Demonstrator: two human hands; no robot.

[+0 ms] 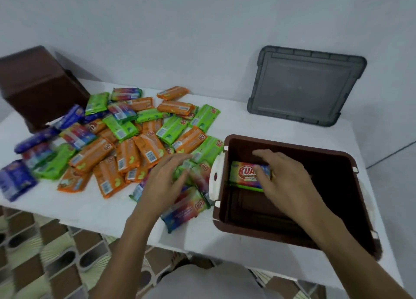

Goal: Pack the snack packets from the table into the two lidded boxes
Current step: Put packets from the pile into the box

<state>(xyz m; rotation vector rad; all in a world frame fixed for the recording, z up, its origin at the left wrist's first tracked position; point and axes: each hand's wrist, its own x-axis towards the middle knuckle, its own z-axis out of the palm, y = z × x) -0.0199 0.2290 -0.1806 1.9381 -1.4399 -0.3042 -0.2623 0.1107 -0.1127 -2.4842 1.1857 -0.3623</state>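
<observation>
Dozens of glossy foil snack packets (126, 145) lie at 9 o'clock of the open brown plastic box (258, 232). Your right hand (290, 181) pinches a multicoloured packet (245, 174) inside; left hand (166, 181) spread over the pile. Probably light and slippery: grip the long edges.

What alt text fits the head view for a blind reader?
The right hand holds a multicoloured packet inside the open brown box while the left hand reaches over the packet pile on the white table. A grey lid leans against the wall; a second brown box sits far left.
</observation>
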